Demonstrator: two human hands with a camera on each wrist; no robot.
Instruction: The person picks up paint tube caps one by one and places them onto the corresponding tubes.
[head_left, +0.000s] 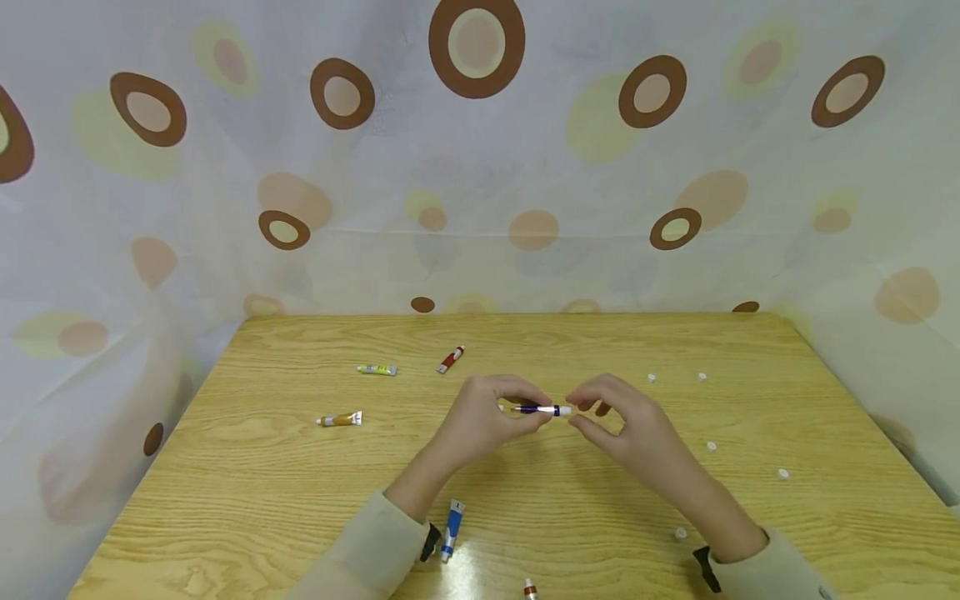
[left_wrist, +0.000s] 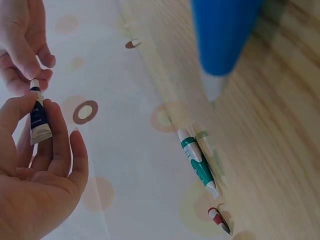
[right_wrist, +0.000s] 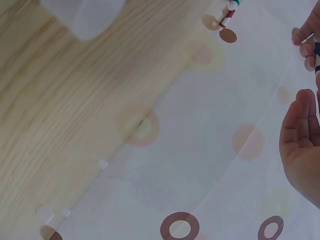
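A small dark blue paint tube [head_left: 538,409] is held level above the middle of the wooden table [head_left: 570,508]. My left hand [head_left: 525,407] pinches its body between thumb and fingers; in the left wrist view the tube [left_wrist: 38,117] lies against those fingers. My right hand [head_left: 581,414] meets it from the right, and its fingertips [left_wrist: 30,67] pinch the white cap [left_wrist: 35,84] at the tube's end. The right wrist view shows only the right palm [right_wrist: 302,135] and the left hand's fingertips [right_wrist: 305,37] at the frame edge.
Other tubes lie on the table: a green one [head_left: 377,369], a red one [head_left: 451,359], an ochre one [head_left: 341,419], a blue one [head_left: 452,528] by my left sleeve, and one at the near edge [head_left: 530,590]. Several loose white caps [head_left: 711,447] are scattered at right. A patterned curtain [head_left: 480,167] surrounds the table.
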